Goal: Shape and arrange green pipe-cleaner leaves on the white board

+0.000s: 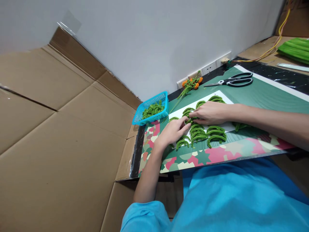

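Note:
Curved green pipe-cleaner pieces point(198, 132) lie in rows of small arched stacks on a white sheet point(230, 126), some reaching past its near edge. My left hand point(172, 131) rests at the left part of the rows, thumb and index finger bent in around a green piece. From the right, my right hand point(210, 112) reaches over the middle of the sheet. Its fingers are bent down onto the same stack and meet the left fingertips there. The fingers partly cover the piece between them.
A blue plastic basket point(137, 120) holding more green pieces stands at the left by the wall. Behind the sheet lie orange pipe-cleaner flowers point(193, 83) and black-handled scissors point(238, 80). Cardboard point(72, 145) walls off the left side. A green bundle point(294, 50) lies far right.

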Demonstrator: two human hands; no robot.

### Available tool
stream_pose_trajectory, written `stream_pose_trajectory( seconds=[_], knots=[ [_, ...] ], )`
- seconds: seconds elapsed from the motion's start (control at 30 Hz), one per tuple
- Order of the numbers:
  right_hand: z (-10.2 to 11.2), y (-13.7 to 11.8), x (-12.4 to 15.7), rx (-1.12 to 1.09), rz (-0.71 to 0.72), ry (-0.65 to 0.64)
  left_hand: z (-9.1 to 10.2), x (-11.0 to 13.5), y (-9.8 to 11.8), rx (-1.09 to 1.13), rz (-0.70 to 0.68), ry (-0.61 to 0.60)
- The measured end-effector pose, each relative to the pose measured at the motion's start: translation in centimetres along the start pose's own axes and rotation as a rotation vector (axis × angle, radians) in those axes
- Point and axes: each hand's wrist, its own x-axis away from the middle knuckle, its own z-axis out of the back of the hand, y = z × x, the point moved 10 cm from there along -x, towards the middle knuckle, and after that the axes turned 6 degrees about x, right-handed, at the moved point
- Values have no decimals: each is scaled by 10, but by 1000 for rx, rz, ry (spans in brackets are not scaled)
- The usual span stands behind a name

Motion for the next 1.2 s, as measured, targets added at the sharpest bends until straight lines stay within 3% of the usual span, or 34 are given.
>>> stream_pose_trajectory(
  seconds=[1.2],
  knots=[
    [-1, 1, -1, -26, -11, -34, 0, -1, 1, 25, 23, -4]
  ],
)
